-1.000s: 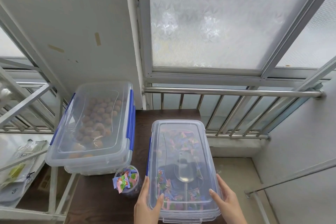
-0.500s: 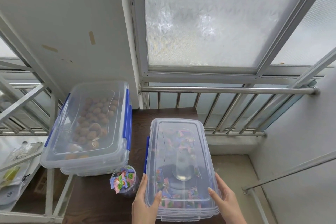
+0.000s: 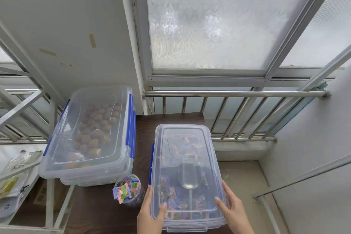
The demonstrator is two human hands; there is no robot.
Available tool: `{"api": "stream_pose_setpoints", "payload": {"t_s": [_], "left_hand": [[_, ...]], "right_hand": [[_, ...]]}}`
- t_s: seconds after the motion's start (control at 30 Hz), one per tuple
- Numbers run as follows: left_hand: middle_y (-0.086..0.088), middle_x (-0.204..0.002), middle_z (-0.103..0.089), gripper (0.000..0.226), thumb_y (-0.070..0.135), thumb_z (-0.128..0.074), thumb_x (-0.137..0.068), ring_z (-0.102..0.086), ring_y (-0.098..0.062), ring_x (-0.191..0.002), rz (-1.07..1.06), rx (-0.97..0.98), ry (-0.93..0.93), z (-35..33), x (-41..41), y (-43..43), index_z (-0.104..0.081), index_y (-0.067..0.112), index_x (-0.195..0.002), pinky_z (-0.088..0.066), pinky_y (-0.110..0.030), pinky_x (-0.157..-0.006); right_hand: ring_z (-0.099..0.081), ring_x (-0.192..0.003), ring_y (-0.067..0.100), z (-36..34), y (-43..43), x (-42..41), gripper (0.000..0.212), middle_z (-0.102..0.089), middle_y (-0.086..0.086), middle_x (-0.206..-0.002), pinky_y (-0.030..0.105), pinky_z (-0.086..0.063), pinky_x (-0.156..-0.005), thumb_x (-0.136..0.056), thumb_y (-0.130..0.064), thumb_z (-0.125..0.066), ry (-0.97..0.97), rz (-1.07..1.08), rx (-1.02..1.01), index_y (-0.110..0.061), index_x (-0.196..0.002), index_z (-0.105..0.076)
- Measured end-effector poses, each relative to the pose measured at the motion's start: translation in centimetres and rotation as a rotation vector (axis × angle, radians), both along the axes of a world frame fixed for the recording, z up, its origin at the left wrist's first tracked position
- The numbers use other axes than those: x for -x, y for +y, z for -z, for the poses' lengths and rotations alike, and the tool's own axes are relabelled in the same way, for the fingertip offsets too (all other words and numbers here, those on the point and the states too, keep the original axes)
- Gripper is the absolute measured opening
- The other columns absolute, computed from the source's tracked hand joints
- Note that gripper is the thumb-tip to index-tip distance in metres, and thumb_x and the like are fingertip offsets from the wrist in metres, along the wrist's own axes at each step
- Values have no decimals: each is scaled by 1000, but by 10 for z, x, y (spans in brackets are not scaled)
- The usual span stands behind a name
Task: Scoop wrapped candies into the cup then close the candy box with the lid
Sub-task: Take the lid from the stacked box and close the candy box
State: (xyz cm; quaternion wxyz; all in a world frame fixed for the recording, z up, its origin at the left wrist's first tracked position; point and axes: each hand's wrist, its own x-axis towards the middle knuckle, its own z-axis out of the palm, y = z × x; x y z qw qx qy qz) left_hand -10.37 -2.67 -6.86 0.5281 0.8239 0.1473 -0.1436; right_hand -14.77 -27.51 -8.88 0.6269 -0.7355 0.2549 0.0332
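The lid (image 3: 185, 167) sits on the candy box (image 3: 191, 226) on the dark table (image 3: 144, 129), unchanged from the earlier frames. The scoop (image 3: 188, 177) lies inside. The left hand (image 3: 150, 214) and right hand (image 3: 232, 209) remain pressed against the lid's near corners. The filled cup (image 3: 127, 189) stands just left of the box.

I saw only two bare hands at the bottom of my view, the left hand (image 3: 151, 213) and the right hand (image 3: 232, 210). Both wrists were uncovered, with no sleeve reaching them. I made out no rings, watch or gloves. The fingernails looked short and plain.
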Motion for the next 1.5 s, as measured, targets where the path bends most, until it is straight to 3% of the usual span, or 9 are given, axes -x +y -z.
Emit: {"api": "stream_pose_setpoints", "payload": {"t_s": [0.73,0.9,1.0,1.1,1.2,1.27,1.33,1.4,1.5], "left_hand": [[-2,-144,-51,74,13,-79,-75,-52,-23,-128,-9,5,-21,12,-3,8,-45,16,-141,-38,-37,-110],[-4,-143,-52,77,14,-81,-73,-55,-25,-126,-10,-52,-34,23,4,4,-46,16,-140,-41,-37,-106],[-4,-145,-50,78,14,-80,-73,-53,-25,-128,6,-62,-49,29,5,5,-44,16,-141,-40,-35,-107],[-4,-147,-47,79,13,-80,-73,-50,-22,-130,30,-58,-63,34,7,6,-43,14,-142,-36,-25,-106],[-5,-144,-51,78,12,-83,-69,-50,-12,-126,10,-65,-83,41,8,7,-48,14,-139,-25,7,-93],[-5,-144,-51,77,12,-83,-70,-51,-14,-127,3,-52,-88,44,9,6,-48,15,-138,-22,12,-88],[-4,-145,-50,75,12,-82,-71,-52,-18,-128,-8,-46,-119,44,10,5,-47,28,-136,-22,13,-88],[5,-142,-48,82,13,-81,-71,-49,-9,-127,-12,-45,-158,47,9,5,-39,58,-125,-21,14,-88],[13,-137,-48,91,17,-82,-70,-49,-8,-124,-5,-44,-158,50,9,7,-30,83,-106,-28,2,-94]], "right_hand": [[-40,-137,17,9,0,-5,68,-43,-1,-148,43,-31,-116,-86,-6,-66,16,0,28,-12,-147,-34],[-38,-137,13,18,5,-2,67,-41,-5,-144,17,-30,-108,-86,-1,-64,1,-4,54,-11,-145,-33],[-45,-115,-23,26,6,-1,67,-44,-8,-138,-5,-32,-90,-86,2,-62,27,3,65,-10,-145,-33],[-41,-95,-38,31,8,0,66,-45,-17,-130,-9,-33,-83,-88,5,-59,32,25,40,-8,-146,-30],[-45,-100,-34,35,8,2,67,-44,-27,-124,-7,-35,-86,-88,3,-60,38,15,50,-10,-146,-31],[-48,-111,-23,34,8,2,67,-43,-25,-130,-5,-35,-89,-89,0,-60,48,13,64,-13,-147,-30],[-45,-125,-8,32,9,2,68,-42,-19,-137,0,-34,-97,-89,-4,-60,34,-2,85,-15,-148,-29],[-38,-133,-2,31,11,4,68,-38,-16,-143,15,-29,-109,-90,-7,-60,20,-22,100,-18,-149,-26],[-32,-128,-16,30,12,6,68,-32,-13,-149,28,-23,-116,-92,-11,-59,23,-49,95,-24,-148,-23]]}}
